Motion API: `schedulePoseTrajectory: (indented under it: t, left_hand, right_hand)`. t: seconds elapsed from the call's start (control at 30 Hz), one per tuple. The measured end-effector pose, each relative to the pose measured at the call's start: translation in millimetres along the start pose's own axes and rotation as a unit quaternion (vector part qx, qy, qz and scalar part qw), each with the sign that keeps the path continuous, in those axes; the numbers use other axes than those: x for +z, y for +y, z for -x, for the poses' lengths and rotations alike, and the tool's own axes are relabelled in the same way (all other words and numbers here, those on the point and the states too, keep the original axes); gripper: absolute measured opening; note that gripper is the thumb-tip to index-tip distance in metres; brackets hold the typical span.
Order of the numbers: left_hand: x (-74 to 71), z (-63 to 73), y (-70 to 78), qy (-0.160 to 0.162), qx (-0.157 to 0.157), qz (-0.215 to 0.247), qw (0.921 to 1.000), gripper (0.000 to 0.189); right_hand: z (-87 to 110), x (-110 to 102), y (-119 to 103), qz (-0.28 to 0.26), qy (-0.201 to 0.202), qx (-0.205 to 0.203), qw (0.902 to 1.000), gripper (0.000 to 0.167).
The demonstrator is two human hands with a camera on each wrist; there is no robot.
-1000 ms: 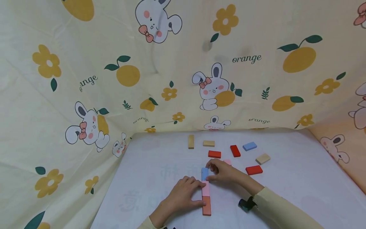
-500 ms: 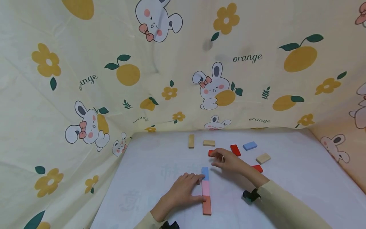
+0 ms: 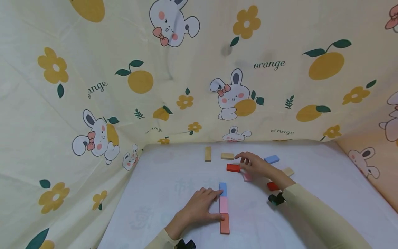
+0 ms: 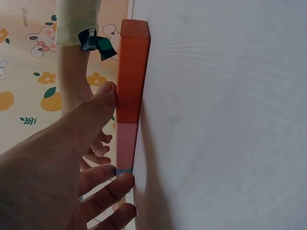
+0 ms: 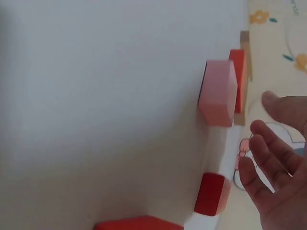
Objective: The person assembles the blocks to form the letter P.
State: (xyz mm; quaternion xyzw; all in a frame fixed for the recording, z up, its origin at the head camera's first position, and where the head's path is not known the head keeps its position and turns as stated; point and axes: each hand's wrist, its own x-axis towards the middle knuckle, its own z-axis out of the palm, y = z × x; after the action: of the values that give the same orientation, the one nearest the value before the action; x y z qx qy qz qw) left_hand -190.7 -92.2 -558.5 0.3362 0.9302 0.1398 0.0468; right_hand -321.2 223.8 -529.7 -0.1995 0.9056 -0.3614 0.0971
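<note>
A row of three end-to-end blocks lies on the table: blue [image 3: 223, 186], pink [image 3: 223, 204] and orange [image 3: 224, 227]. My left hand [image 3: 199, 206] rests at the row's left side. Its thumb touches the orange block and its index fingertip is on the blue one. Farther back, my right hand [image 3: 255, 165] hovers above the loose blocks with nothing in it, fingers relaxed. Nearest it are a red block [image 3: 233, 168] and a loose pink block [image 3: 247, 177], partly covered by the hand. Another red block [image 5: 211, 194] shows in the right wrist view, hidden by the hand from the head view.
Two beige blocks, one upright-lying [image 3: 208, 154] and one crosswise [image 3: 227, 156], lie at the back. Right of the hand are a blue block [image 3: 272, 159], a beige block [image 3: 288, 171] and a red block [image 3: 272, 186]. A patterned cloth [image 3: 186, 86] hangs behind the table.
My right hand has left the blue block of the row and moved back and right over the loose blocks. My left index finger has shifted from the pink block to the blue one.
</note>
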Motion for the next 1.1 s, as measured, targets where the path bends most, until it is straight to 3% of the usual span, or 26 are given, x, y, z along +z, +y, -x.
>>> schedulePoseTrajectory:
  t: [0.17,0.47,1.1]
  left_hand:
    - [0.6,0.1,0.5,0.000,-0.002,-0.007,1.0000,0.091]
    - [0.6,-2.8,1.7,-0.018,-0.016,-0.001,0.9997,0.093]
    - [-1.9,-2.7,0.6,-0.032,-0.026,0.010,0.9991,0.094]
  right_hand:
    - [-5.0,-2,3,-0.008,-0.033,0.028,0.9990,0.049]
    - [-9.7,-1,2,-0.010,-0.068,0.024,0.9973,0.056]
    - [-24.3,15,0,0.035,-0.082,0.032,0.9955,0.067]
